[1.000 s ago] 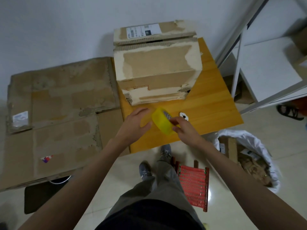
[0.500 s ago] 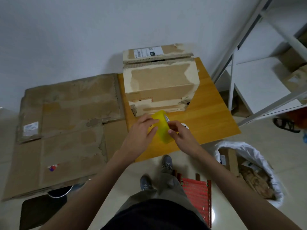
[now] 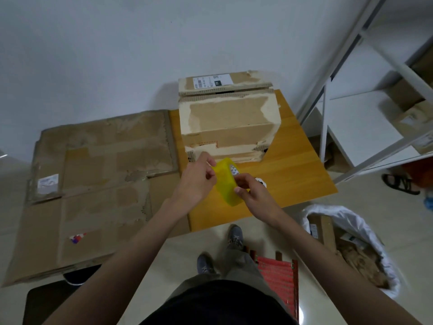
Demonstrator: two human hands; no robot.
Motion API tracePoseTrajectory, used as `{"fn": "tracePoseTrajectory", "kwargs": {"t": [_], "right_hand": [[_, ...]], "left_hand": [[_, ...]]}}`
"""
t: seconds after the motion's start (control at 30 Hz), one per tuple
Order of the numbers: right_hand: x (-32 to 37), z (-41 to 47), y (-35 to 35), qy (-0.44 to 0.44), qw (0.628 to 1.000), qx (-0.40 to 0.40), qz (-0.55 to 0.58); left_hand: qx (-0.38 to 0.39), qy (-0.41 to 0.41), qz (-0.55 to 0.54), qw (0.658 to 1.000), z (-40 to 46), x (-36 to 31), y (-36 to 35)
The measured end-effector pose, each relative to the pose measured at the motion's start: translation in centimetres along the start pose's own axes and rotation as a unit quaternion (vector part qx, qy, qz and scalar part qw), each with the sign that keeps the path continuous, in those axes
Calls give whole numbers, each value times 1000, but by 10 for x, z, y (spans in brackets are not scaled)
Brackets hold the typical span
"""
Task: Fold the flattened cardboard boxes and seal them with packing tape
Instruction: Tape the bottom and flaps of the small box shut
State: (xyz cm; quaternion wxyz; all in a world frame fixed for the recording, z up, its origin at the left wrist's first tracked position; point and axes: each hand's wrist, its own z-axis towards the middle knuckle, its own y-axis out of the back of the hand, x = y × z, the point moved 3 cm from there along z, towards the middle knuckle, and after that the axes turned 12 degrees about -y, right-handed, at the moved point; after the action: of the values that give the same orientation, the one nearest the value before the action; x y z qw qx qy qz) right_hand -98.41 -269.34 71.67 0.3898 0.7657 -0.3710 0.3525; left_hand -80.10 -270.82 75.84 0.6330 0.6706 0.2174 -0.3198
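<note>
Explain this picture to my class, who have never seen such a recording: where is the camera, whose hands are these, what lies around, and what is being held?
There is no machine here. The camera sits on a person's head and looks forward and down, so the two bare arms reaching in from below are that person's own.

The left hand and the right hand both grip a yellow roll of packing tape. The right thumb presses near its edge, perhaps searching for the tape's end.

Behind the roll, a folded cardboard box stands on a small wooden table; its top flaps look not quite closed. Flattened cardboard lies to the left. On the floor to the right is a white bag holding cardboard scraps, and a white shelf stands beyond the table.
</note>
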Motion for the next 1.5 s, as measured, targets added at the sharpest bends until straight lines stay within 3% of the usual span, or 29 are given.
{"fn": "tracePoseTrajectory", "kwargs": {"t": [0.2,0.43,0.97,1.5], "right_hand": [[0,-1,-2,-4,999,-14,-35],[-14,-6,5,-59,997,-44,13],[7,-15,-4,-30,998,-51,24],[10,-19,3,-16,999,-27,-11]], "left_hand": [[55,-22,9,998,-1,-11,1],[30,-39,51,997,4,-7,8],[9,-5,83,996,3,-12,6],[140,-28,114,983,16,-10,3]]}}
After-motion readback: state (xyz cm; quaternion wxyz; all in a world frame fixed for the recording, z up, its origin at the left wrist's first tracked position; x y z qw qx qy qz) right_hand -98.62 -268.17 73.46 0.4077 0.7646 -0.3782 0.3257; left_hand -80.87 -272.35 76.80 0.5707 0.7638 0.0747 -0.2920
